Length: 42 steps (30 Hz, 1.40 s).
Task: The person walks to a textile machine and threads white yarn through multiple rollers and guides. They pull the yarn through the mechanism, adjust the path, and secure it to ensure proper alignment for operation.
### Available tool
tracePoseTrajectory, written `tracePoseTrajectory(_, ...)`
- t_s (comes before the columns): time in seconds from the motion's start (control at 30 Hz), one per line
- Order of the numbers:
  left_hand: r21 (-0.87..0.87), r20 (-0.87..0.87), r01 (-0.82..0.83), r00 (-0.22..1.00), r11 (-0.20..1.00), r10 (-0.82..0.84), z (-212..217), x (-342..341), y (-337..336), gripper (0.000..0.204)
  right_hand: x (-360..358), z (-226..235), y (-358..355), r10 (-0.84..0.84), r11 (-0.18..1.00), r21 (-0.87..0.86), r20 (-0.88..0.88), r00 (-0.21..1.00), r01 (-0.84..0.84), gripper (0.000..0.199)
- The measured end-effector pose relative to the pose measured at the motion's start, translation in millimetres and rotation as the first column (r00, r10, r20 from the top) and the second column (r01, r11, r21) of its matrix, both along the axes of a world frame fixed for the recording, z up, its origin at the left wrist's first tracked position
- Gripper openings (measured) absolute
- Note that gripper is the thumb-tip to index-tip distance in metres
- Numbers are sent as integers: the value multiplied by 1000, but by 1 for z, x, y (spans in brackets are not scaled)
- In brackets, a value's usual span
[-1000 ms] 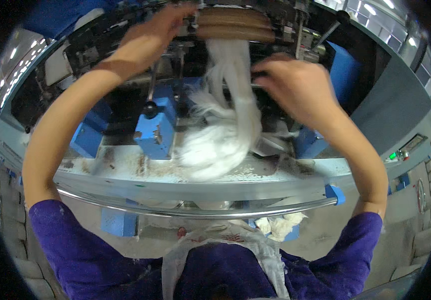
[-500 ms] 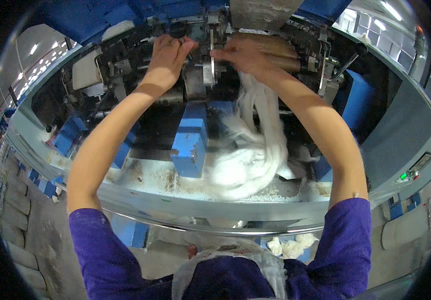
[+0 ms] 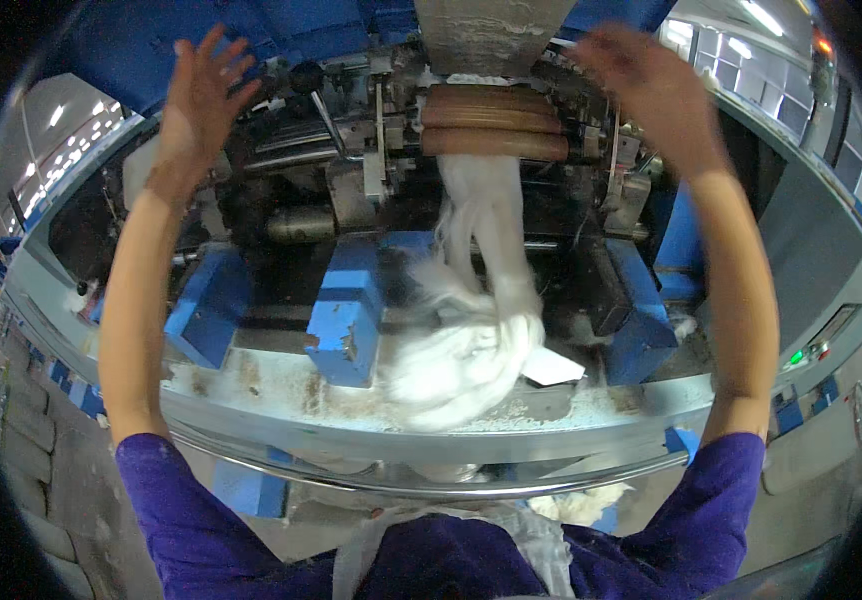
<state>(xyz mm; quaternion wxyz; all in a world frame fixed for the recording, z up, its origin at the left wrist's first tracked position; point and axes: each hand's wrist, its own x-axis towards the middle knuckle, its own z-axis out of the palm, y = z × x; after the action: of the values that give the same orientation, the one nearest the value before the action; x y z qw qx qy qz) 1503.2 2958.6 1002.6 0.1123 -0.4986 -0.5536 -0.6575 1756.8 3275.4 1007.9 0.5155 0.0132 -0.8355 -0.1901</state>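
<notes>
My left hand (image 3: 206,95) is raised at the upper left of the machine, empty, its fingers spread. To its right stands a lever with a black knob (image 3: 304,77), apart from the hand. My right hand (image 3: 651,95) is up at the upper right, beyond the right end of the brown rollers (image 3: 494,130). Motion smears its fingers, and I cannot make out anything in them. Soft white fibre strands (image 3: 491,230) hang from under the rollers and pile in a loose heap (image 3: 461,375) on the machine's front ledge (image 3: 251,385). Neither hand touches the fibre.
Blue blocks (image 3: 344,335) stand along the front of the machine, one of them a blue block (image 3: 639,310) at the right. A metal rail (image 3: 431,488) curves across before me. A white flat piece (image 3: 554,367) lies beside the heap. A grey plate (image 3: 491,35) overhangs the rollers.
Both hands were close together around the middle of the machine; they have moved widely apart, left and right. The left fingers have spread. The brown rollers are now uncovered. The view has shifted somewhat.
</notes>
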Motion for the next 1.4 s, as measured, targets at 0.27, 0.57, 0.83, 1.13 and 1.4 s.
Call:
tracePoseTrajectory(0.27, -160, -156, 268, 943, 950, -293, 37, -3, 68, 81, 24, 50, 81, 438, 771, -624, 371, 818, -130, 37)
tracePoseTrajectory(0.57, -595, -355, 0, 897, 804, -263, -7, 66, 28, 48, 73, -28, 23, 300, 688, -720, 173, 938, -87, 25)
tracePoseTrajectory(0.83, -276, -623, -147, 780, 950, -60, -52, 93, 24, 33, 97, -108, 0, 195, 950, -297, 328, 924, -95, 20)
tracePoseTrajectory(1.13, -466, -823, -352, 510, 812, -251, -92, 121, 21, 19, 101, -81, 0, 184, 967, -252, 640, 746, -23, 38)
tracePoseTrajectory(1.4, -863, -48, 174, 906, 475, -420, -65, 96, 41, 52, -72, 38, 37, 69, 985, -133, 886, 458, 109, 72)
